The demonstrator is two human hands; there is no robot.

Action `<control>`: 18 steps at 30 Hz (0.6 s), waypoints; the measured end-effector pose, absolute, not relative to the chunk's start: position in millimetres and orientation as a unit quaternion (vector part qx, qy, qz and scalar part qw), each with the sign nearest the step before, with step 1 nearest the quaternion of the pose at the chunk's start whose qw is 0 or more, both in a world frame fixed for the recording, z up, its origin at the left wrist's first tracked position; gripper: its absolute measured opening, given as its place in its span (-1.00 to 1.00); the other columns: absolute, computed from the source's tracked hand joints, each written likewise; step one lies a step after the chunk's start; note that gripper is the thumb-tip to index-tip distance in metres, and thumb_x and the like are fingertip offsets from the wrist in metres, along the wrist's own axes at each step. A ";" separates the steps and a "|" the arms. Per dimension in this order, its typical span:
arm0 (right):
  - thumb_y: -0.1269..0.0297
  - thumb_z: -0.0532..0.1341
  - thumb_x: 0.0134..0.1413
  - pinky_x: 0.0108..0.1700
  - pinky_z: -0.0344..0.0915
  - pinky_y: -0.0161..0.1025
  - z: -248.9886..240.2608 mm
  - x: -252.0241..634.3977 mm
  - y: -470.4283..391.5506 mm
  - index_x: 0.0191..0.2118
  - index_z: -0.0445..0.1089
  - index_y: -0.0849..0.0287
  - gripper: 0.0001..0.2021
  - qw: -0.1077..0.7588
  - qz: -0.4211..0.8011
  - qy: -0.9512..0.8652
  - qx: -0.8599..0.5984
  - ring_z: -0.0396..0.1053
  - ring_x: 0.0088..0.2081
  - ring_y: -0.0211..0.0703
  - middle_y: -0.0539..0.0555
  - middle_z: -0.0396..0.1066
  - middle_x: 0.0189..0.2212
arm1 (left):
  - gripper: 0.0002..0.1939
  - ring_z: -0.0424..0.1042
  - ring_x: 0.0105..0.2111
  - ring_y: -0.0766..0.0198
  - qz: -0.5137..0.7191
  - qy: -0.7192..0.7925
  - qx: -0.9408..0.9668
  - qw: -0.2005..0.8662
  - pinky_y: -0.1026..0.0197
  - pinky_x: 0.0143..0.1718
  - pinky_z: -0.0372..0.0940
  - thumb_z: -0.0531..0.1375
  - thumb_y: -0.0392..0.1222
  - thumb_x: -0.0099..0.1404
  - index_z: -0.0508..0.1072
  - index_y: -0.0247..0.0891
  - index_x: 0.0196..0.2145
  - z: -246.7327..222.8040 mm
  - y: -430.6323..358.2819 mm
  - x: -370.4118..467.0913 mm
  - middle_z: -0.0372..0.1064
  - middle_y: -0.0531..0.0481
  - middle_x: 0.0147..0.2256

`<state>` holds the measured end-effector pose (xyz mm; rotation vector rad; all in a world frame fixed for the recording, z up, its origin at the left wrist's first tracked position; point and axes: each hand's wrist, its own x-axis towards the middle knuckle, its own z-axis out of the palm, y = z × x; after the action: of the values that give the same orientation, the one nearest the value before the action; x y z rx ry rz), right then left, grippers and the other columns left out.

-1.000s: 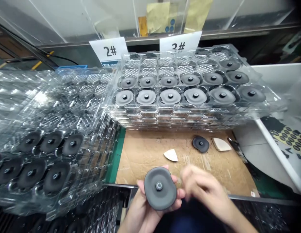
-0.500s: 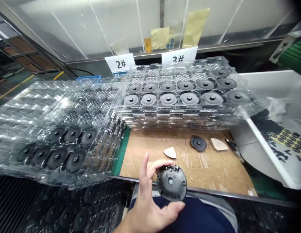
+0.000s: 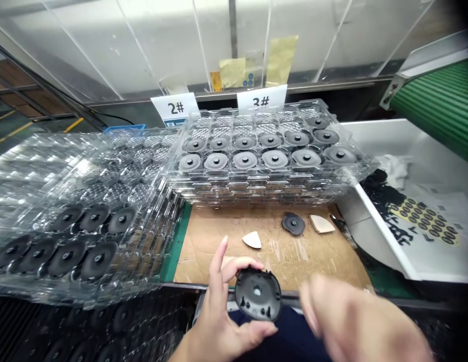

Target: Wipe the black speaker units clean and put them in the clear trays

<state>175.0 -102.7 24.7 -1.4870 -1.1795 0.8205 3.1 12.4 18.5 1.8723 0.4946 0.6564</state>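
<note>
Between the thumb and fingers of my left hand (image 3: 222, 311) is a round black plastic cover (image 3: 258, 294), held near the table's front edge with its hollow inner side, small pegs and centre hole facing me. My right hand (image 3: 355, 319) is a blur at the lower right, apart from the cover; its fingers are too smeared to read. On the cardboard sheet (image 3: 215, 226) beyond lie a dark rounded disc (image 3: 293, 223) with a centre stub, a white wedge-shaped pad (image 3: 252, 240) and a thicker cream wedge block (image 3: 321, 224).
Stacked clear trays (image 3: 245, 178) with grey discs stand at the back. More clear trays (image 3: 139, 241) with black discs are on the left. A white bin (image 3: 403, 266) at right holds black pieces and a yellow sticker sheet (image 3: 426, 221). A green ribbed roller (image 3: 441, 100) is behind it.
My right hand has come into view from the lower right. The cover in my left hand has turned, so its pegs now show at the bottom. The view has shifted to the right.
</note>
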 end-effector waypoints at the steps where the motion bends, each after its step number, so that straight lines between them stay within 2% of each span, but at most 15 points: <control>1: 0.24 0.15 0.15 -0.23 0.28 -0.27 25.3 175.0 -97.1 -0.22 0.37 0.00 -0.91 0.521 0.359 -0.475 -0.612 0.32 -0.24 -0.21 0.04 0.38 -0.26 | 0.06 0.30 -0.04 0.14 0.260 0.209 0.775 0.537 0.15 0.01 0.20 0.18 0.12 0.08 -0.49 -0.26 0.22 18.4 12.4 2.8 0.26 -0.17 -0.07; 4: 0.24 0.24 0.06 -0.29 0.23 -0.30 20.0 172.5 -85.5 -0.27 0.39 0.01 -0.92 0.554 0.463 -0.407 -0.559 0.28 -0.34 -0.25 -0.02 0.36 -0.39 | 0.05 0.27 -0.01 0.15 0.214 0.221 0.752 0.582 0.13 0.05 0.13 0.17 0.17 0.07 -0.48 -0.19 0.22 16.3 10.6 3.7 0.27 -0.13 -0.08; 8: 0.28 0.30 -0.01 -0.27 0.18 -0.32 13.7 168.0 -84.6 -0.33 0.45 0.08 -0.92 0.562 0.558 -0.358 -0.496 0.25 -0.36 -0.28 -0.03 0.35 -0.43 | 0.02 0.29 -0.08 0.18 0.158 0.218 0.719 0.641 0.11 0.02 0.10 0.18 0.16 0.06 -0.47 -0.05 0.20 15.0 9.5 6.6 0.28 -0.03 -0.11; 12: 0.38 0.33 -0.07 -0.29 0.24 -0.37 15.8 169.7 -84.9 -0.34 0.46 0.11 -0.89 0.572 0.629 -0.293 -0.438 0.35 -0.37 -0.33 -0.06 0.37 -0.45 | 0.03 0.27 -0.12 0.19 0.111 0.218 0.706 0.665 0.11 0.02 0.03 0.20 0.18 0.02 -0.42 -0.05 0.20 15.2 12.8 11.2 0.29 0.00 -0.12; 15: 0.46 0.34 -0.10 -0.29 0.29 -0.40 14.9 173.9 -82.8 -0.34 0.47 0.12 -0.85 0.579 0.670 -0.243 -0.396 0.41 -0.38 -0.35 -0.06 0.44 -0.45 | 0.05 0.27 -0.12 0.19 0.095 0.216 0.680 0.694 0.10 0.01 0.03 0.25 0.11 0.00 -0.41 -0.04 0.20 14.8 14.4 15.9 0.32 0.03 -0.15; 18: 0.49 0.35 -0.15 -0.30 0.31 -0.42 11.0 177.8 -82.2 -0.42 0.47 0.19 -0.89 0.568 0.683 -0.241 -0.391 0.42 -0.41 -0.36 -0.05 0.45 -0.48 | 0.09 0.29 -0.12 0.18 0.066 0.223 0.674 0.701 0.08 0.01 0.05 0.32 -0.03 -0.03 -0.40 -0.03 0.20 15.3 14.7 19.5 0.36 0.05 -0.19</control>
<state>177.8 -82.2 11.0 -0.9198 -0.5654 1.6045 19.5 14.7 15.3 1.5002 0.4967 0.1460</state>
